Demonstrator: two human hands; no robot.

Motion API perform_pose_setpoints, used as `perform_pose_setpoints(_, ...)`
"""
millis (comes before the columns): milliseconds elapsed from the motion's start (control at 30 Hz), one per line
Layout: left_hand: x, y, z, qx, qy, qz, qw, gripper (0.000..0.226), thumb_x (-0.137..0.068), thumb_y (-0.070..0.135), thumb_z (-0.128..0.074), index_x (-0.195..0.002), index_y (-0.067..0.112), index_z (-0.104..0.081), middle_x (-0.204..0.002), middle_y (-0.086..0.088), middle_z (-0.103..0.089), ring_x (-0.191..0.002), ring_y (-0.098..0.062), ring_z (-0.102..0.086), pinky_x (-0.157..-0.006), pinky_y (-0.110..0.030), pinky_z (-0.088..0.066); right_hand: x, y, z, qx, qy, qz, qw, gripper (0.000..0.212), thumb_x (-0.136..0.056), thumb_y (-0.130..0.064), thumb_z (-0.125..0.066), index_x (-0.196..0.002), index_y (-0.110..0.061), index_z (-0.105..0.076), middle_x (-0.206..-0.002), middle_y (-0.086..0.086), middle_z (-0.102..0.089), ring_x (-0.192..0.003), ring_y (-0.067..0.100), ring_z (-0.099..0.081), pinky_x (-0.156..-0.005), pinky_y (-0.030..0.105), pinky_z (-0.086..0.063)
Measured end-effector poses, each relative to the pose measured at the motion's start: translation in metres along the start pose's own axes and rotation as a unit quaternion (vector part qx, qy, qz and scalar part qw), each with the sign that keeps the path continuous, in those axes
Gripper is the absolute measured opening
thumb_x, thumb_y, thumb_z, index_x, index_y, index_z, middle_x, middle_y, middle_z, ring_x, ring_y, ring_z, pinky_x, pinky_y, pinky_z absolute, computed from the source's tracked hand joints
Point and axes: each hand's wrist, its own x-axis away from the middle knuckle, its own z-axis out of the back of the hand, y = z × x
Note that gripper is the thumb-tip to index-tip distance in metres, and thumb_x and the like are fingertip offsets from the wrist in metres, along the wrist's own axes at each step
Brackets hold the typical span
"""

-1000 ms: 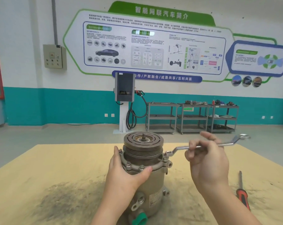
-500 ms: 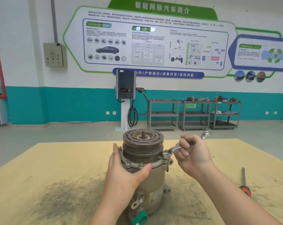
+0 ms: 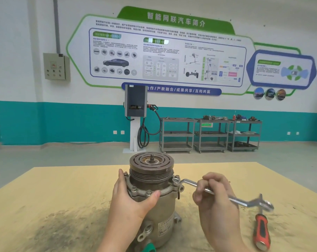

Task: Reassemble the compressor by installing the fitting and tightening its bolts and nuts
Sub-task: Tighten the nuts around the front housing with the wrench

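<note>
The metal compressor (image 3: 159, 211) stands upright on the yellow table (image 3: 63, 193), its brown grooved pulley on top. My left hand (image 3: 134, 199) grips its bolted flange from the left, thumb across the front. My right hand (image 3: 214, 195) holds the shaft of a silver offset ring wrench (image 3: 245, 200). The wrench's ring end sits on a flange bolt (image 3: 176, 181) at the compressor's right side. Its free end points right and toward me.
A red-and-black handled screwdriver (image 3: 261, 231) lies on the table at the right, close to the wrench's free end. Dark grime marks the table at front left. Far behind stand a charging post (image 3: 135, 117) and three grey shelf carts (image 3: 210, 133).
My right hand has swung the wrench handle round the bolt, from pointing away to the right to pointing right and toward me. My left hand has stayed on the flange.
</note>
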Motion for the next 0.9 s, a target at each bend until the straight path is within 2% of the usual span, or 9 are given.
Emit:
perform_pose_setpoints(133, 0.005, 0.003, 0.000, 0.037, -0.008, 0.000, 0.999, 0.138, -0.051, 0.058, -0.087, -0.156, 0.031, -0.002, -0.151, 0.010, -0.033, -0.135, -0.008, -0.037, -0.114, -0.038, -0.033, 0.033, 0.007, -0.012, 0.202, -0.092, 0.151, 0.963, 0.012, -0.081, -0.021, -0.062, -0.084, -0.031, -0.067, -0.074, 0.002, -0.069, -0.062, 0.011, -0.064, -0.058, 0.017, -0.050)
perform_pose_setpoints(200, 0.006, 0.005, 0.000, 0.060, -0.022, 0.011, 0.998, 0.145, -0.040, 0.063, -0.085, -0.155, 0.035, -0.003, -0.150, 0.008, -0.036, -0.135, -0.013, -0.041, -0.114, -0.043, -0.035, 0.036, 0.011, -0.021, 0.293, -0.144, 0.186, 0.927, 0.017, -0.079, -0.023, -0.069, -0.089, -0.036, -0.065, -0.079, -0.011, -0.070, -0.069, 0.007, -0.066, -0.064, 0.017, -0.051)
perform_pose_setpoints(333, 0.007, 0.000, 0.003, 0.058, -0.022, -0.012, 0.998, 0.121, -0.056, 0.024, -0.092, -0.150, 0.036, -0.017, -0.152, 0.001, -0.033, -0.139, -0.015, -0.035, -0.110, -0.031, -0.028, 0.028, 0.008, -0.038, 0.417, -0.236, 0.324, 0.816, 0.007, -0.084, -0.016, -0.063, -0.088, -0.018, -0.068, -0.089, -0.012, -0.067, -0.082, 0.007, -0.064, -0.071, 0.030, -0.055)
perform_pose_setpoints(367, 0.008, -0.002, 0.003, 0.048, -0.024, -0.024, 0.998, 0.118, -0.057, 0.030, -0.091, -0.150, 0.035, -0.018, -0.151, 0.005, -0.033, -0.139, -0.010, -0.032, -0.110, -0.031, -0.028, 0.025, 0.006, -0.038, 0.412, -0.238, 0.344, 0.809, 0.010, -0.086, -0.015, -0.059, -0.089, -0.013, -0.068, -0.091, -0.009, -0.067, -0.084, 0.008, -0.063, -0.073, 0.028, -0.054)
perform_pose_setpoints(467, 0.008, -0.006, 0.003, 0.079, -0.026, -0.006, 0.997, 0.137, -0.038, 0.065, -0.084, -0.153, 0.036, -0.015, -0.146, 0.017, -0.036, -0.134, -0.004, -0.040, -0.111, -0.034, -0.036, 0.018, -0.007, -0.034, 0.327, -0.196, 0.289, 0.878, 0.010, -0.094, -0.023, -0.051, -0.099, -0.025, -0.060, -0.088, -0.012, -0.064, -0.077, 0.005, -0.062, -0.070, 0.020, -0.050)
perform_pose_setpoints(533, 0.007, -0.004, 0.002, 0.079, -0.023, -0.006, 0.997, 0.140, -0.036, 0.071, -0.079, -0.154, 0.036, -0.013, -0.143, 0.022, -0.035, -0.132, -0.003, -0.040, -0.107, -0.029, -0.037, 0.011, -0.016, -0.030, 0.219, -0.126, 0.211, 0.944, 0.014, -0.097, -0.017, -0.045, -0.100, -0.028, -0.053, -0.080, 0.000, -0.065, -0.064, 0.012, -0.059, -0.062, 0.023, -0.050)
perform_pose_setpoints(600, 0.006, -0.002, 0.002, 0.077, -0.023, -0.010, 0.997, 0.138, -0.037, 0.071, -0.078, -0.154, 0.035, -0.014, -0.143, 0.022, -0.035, -0.132, -0.004, -0.040, -0.110, -0.033, -0.038, -0.002, -0.021, -0.023, 0.090, -0.043, 0.114, 0.988, 0.024, -0.098, -0.001, -0.037, -0.100, -0.022, -0.049, -0.066, 0.005, -0.062, -0.053, 0.017, -0.051, -0.055, 0.024, -0.046)
perform_pose_setpoints(700, 0.006, 0.000, 0.002, 0.071, -0.017, -0.021, 0.997, 0.137, -0.040, 0.069, -0.080, -0.154, 0.033, -0.015, -0.146, 0.019, -0.034, -0.134, -0.006, -0.039, -0.113, -0.042, -0.037, -0.022, -0.018, -0.014, -0.046, 0.014, -0.016, 0.999, 0.027, -0.092, 0.006, -0.030, -0.100, -0.014, -0.046, -0.058, 0.009, -0.054, -0.044, 0.019, -0.041, -0.048, 0.028, -0.037)
perform_pose_setpoints(900, 0.003, -0.003, 0.003, 0.056, -0.013, -0.022, 0.998, 0.120, -0.058, 0.039, -0.088, -0.154, 0.030, -0.017, -0.149, 0.012, -0.036, -0.134, -0.013, -0.042, -0.113, -0.045, -0.037, -0.044, -0.008, -0.013, -0.081, 0.029, -0.124, 0.989, 0.021, -0.090, 0.001, -0.029, -0.096, -0.010, -0.046, -0.053, 0.006, -0.045, -0.038, 0.016, -0.033, -0.038, 0.025, -0.032)
